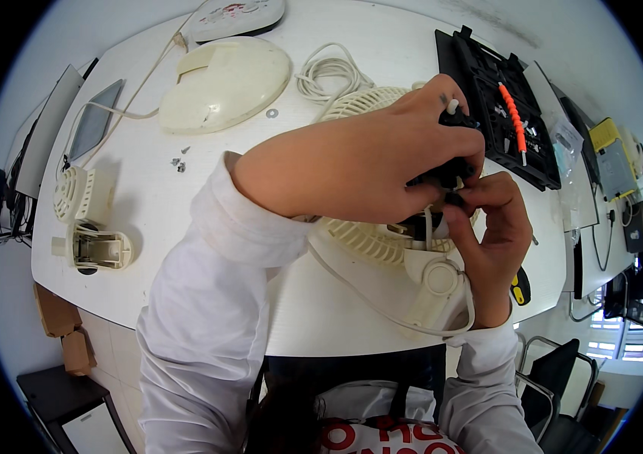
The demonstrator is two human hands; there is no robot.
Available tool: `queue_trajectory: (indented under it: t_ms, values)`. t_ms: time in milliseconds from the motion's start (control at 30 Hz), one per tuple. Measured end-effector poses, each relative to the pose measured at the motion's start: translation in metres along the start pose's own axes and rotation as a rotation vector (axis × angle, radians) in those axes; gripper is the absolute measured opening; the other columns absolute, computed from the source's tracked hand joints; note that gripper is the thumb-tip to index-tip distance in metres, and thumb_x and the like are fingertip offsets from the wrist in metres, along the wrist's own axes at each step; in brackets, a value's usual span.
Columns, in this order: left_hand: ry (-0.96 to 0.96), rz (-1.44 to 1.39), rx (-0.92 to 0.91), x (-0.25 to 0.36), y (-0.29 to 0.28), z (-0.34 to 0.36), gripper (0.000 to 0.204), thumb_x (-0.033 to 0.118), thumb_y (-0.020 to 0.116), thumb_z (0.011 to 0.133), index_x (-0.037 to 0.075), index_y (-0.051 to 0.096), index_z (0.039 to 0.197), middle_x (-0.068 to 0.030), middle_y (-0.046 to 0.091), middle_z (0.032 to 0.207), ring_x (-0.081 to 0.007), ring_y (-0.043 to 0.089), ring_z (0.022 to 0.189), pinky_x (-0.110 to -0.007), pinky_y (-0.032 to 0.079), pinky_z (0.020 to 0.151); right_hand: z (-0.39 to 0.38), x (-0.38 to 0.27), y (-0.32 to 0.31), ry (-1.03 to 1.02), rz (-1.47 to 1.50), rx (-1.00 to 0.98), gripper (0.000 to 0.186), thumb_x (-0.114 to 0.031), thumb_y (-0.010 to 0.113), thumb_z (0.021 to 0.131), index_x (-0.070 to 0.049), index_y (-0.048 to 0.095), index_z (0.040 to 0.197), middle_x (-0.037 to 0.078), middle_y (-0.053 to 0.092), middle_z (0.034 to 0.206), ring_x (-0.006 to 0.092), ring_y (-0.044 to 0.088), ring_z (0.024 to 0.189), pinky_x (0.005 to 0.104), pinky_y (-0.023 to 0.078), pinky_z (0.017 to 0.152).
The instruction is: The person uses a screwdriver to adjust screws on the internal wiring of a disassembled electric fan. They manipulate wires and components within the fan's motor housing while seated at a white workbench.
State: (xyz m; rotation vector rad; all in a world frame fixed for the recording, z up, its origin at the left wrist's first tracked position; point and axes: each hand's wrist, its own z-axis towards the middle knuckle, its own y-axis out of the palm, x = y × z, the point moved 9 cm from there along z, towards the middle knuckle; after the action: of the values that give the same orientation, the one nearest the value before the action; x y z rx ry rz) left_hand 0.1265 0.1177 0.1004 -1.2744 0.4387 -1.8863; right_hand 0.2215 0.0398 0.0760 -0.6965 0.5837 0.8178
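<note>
Both hands, the left hand (442, 129) and right hand (492, 219), had fingers grasping a small black part (442, 174) just above the cream fan grille (371, 234) on the surface (352, 318).

Lying flat on the white worktop (208, 189), close to the near edge: a cream plastic fan grille (371, 234), round, with thin ribs running outward, its far part showing at the cable side and its middle being covered by the forearm. Sitting on top of the grille centre: a small black motor part (450, 170), being pinched from above and from the right side, mostly hidden. Sticking out toward the near edge: the cream round hinge piece (436, 281), with a cream cable looping around it.
</note>
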Motion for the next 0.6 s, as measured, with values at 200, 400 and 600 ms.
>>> queue_trajectory:
  t_ms: [200, 400, 600]
  values:
    - [0.002, 0.01, 0.008, 0.0006, -0.0003, -0.0001, 0.025, 0.002, 0.059, 0.077, 0.006, 0.058, 0.102, -0.0145, 0.045, 0.116, -0.0285, 0.061, 0.084, -0.033, 0.05, 0.07, -0.0004, 0.0029, -0.001, 0.018, 0.016, 0.005, 0.023, 0.005, 0.076, 0.069, 0.0, 0.061, 0.085, 0.005, 0.057, 0.082, 0.0113, 0.052, 0.069, 0.0232, 0.042, 0.063]
    - [0.006, 0.019, -0.007, -0.001, 0.0012, 0.0006, 0.025, 0.001, 0.058, 0.077, 0.006, 0.058, 0.102, -0.0143, 0.045, 0.114, -0.0284, 0.061, 0.085, -0.033, 0.049, 0.07, 0.0007, 0.0028, 0.0002, 0.05, 0.02, 0.002, 0.021, 0.005, 0.075, 0.069, 0.0, 0.061, 0.083, 0.005, 0.057, 0.081, 0.0114, 0.052, 0.07, 0.0231, 0.042, 0.063]
    - [0.018, 0.006, 0.013, 0.0009, -0.0005, 0.0004, 0.026, 0.0, 0.058, 0.076, 0.006, 0.058, 0.101, -0.0139, 0.045, 0.112, -0.0284, 0.06, 0.085, -0.033, 0.049, 0.07, 0.003, 0.0036, 0.001, 0.079, 0.02, -0.022, 0.02, 0.006, 0.075, 0.069, 0.001, 0.06, 0.082, 0.005, 0.057, 0.08, 0.0105, 0.053, 0.07, 0.0228, 0.044, 0.064]
